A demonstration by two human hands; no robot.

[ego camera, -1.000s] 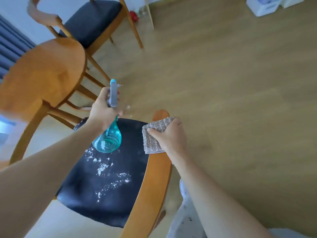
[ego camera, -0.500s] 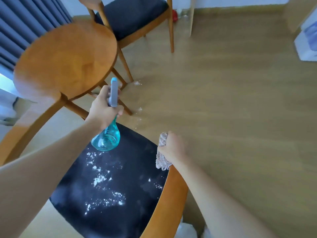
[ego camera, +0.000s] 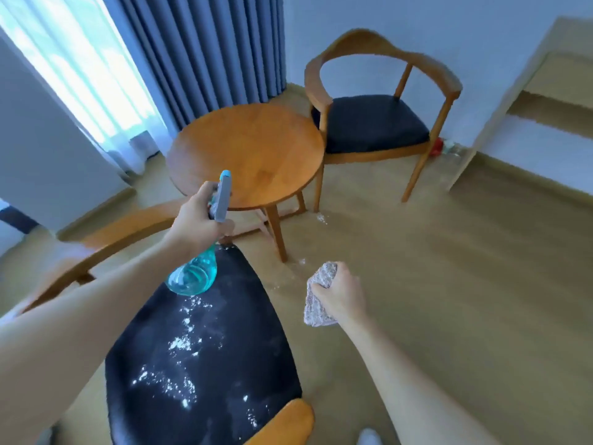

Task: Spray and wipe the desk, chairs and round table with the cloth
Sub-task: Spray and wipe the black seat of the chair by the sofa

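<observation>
My left hand [ego camera: 195, 220] grips a teal spray bottle [ego camera: 195, 274] by its grey head, held over the far end of the near chair's black seat [ego camera: 205, 364]. White specks are scattered over that seat. My right hand [ego camera: 341, 292] holds a bunched grey cloth [ego camera: 316, 300] in the air to the right of the seat, above the floor. The round wooden table [ego camera: 250, 149] stands just beyond the bottle. A second wooden chair [ego camera: 372, 123] with a black seat stands behind the table.
Blue curtains [ego camera: 208, 49] and a bright window lie at the back left. A pale wooden shelf unit [ego camera: 526, 101] stands at the right wall. White specks dot the wooden floor [ego camera: 449, 268] near the table's legs.
The view has lifted from the floor and seat to the table, far chair and curtains. My right hand has come off the chair's wooden rail with the cloth and moved right.
</observation>
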